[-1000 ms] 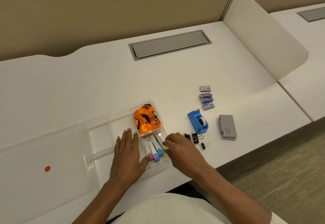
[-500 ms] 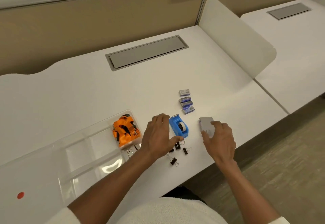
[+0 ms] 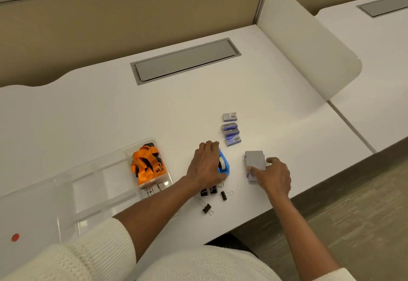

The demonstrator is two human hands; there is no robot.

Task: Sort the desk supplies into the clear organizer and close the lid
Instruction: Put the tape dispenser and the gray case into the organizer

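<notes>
My left hand (image 3: 206, 166) wraps over the blue tape dispenser (image 3: 224, 166) on the white desk. My right hand (image 3: 272, 175) grips the near end of a flat grey box (image 3: 254, 161). The clear organizer (image 3: 92, 170) lies at the left, with a bundled orange lanyard (image 3: 146, 163) and metal clips (image 3: 152, 190) in its right compartment. Its open lid (image 3: 28, 210) with a red dot lies further left. Several black binder clips (image 3: 213, 196) lie loose near the desk's front edge. Several small staple boxes (image 3: 230, 129) sit behind the dispenser.
A grey cable hatch (image 3: 185, 61) is set into the desk at the back. A white curved divider (image 3: 306, 44) stands at the right, with another desk beyond it. The desk's front edge (image 3: 287, 201) runs just beside my right hand.
Both hands left the organizer and moved right. The left hand has closed over the tape dispenser and the right hand onto the grey box. The view has shifted.
</notes>
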